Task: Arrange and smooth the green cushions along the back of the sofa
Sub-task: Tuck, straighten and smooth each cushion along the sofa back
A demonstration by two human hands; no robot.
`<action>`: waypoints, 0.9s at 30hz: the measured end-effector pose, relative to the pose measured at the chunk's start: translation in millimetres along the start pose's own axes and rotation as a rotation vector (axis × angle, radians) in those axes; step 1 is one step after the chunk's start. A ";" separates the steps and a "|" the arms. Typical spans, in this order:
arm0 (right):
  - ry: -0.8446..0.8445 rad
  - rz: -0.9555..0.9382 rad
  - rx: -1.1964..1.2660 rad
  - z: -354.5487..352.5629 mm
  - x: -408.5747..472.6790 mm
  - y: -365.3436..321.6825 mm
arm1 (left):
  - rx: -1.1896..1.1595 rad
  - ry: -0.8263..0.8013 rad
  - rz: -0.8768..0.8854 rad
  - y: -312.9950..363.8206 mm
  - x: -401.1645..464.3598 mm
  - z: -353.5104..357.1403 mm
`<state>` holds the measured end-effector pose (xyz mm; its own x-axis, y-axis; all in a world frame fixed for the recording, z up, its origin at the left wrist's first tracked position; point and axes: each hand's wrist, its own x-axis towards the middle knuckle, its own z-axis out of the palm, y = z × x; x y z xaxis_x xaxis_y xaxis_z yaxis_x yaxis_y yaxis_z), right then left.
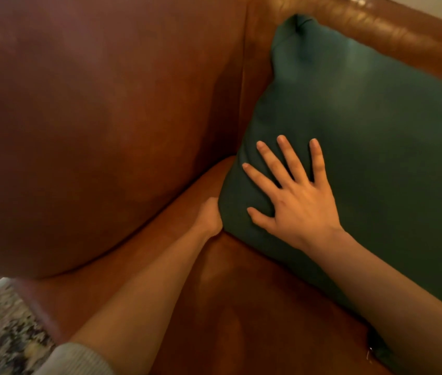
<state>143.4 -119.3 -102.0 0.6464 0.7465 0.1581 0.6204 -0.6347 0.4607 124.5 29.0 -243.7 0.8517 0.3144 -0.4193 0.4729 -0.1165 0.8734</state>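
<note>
Nearest to the camera, at the lower left, a pale ribbed sleeve (79,358) covers the left forearm, and beside it a patterned rug (0,328) lies on the floor. From there the left arm reaches forward over the brown leather seat (241,307) of the sofa. The left hand (210,217) is at the lower left corner of the green cushion (376,147); its fingers go under or behind the edge and are hidden, so I cannot tell if they grip the fabric or only push against it. The right hand (292,196) lies flat on the front face of the same cushion, fingers straight and spread apart, the palm pressing into the soft filling. The cushion stands tilted on the seat, in the corner where the armrest (92,117) meets the backrest (371,25), and its top leans on the backrest. A dark shape at the right edge, low down, may be a second cushion, but it is too little to say. I judge that the step in hand is to seat and smooth this first cushion. The next move probably calls for a stroke of the flat right palm across the face while the left hand keeps the corner in place.
</note>
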 end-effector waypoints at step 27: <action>-0.004 0.058 -0.020 -7.8 -3.2 -10.7 | -0.503 -0.015 -0.149 -9.0 -12.3 -21.5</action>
<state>131.2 -113.3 -100.6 0.6825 0.7079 0.1819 0.5730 -0.6728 0.4680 104.9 46.5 -241.1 0.7884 0.2791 -0.5482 0.4253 0.3965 0.8135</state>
